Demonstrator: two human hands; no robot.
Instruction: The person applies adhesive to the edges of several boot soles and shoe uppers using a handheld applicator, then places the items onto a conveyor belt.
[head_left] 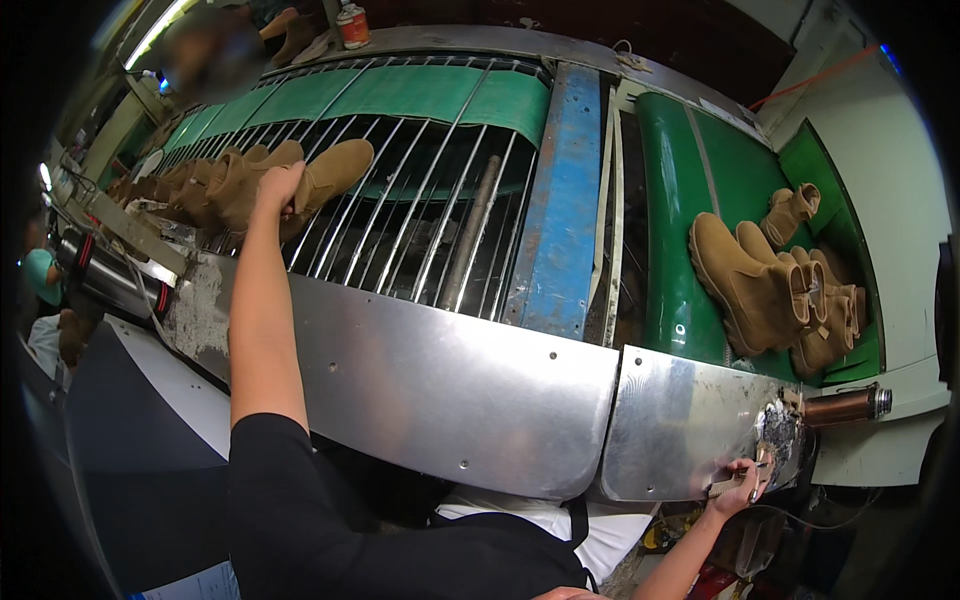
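My left hand (279, 188) is closed on a tan ankle boot (338, 170), whose toe points up and to the right over the metal roller bars. More tan boots (228, 185) stand in a row just left of that hand. At the lower right my right hand (740, 486) has its fingers curled round a slim, small tool that I cannot make out. It is by the edge of the metal plate (690, 420), just below a dark, crusted smear (780, 428).
Several tan boots (750, 280) rest on the green belt (675, 200) at the right, by an opening in the pale machine wall. A blue beam (565, 190) divides belt and rollers. A red-labelled can (352, 26) stands at the far edge. Another person (210, 50) is at the upper left.
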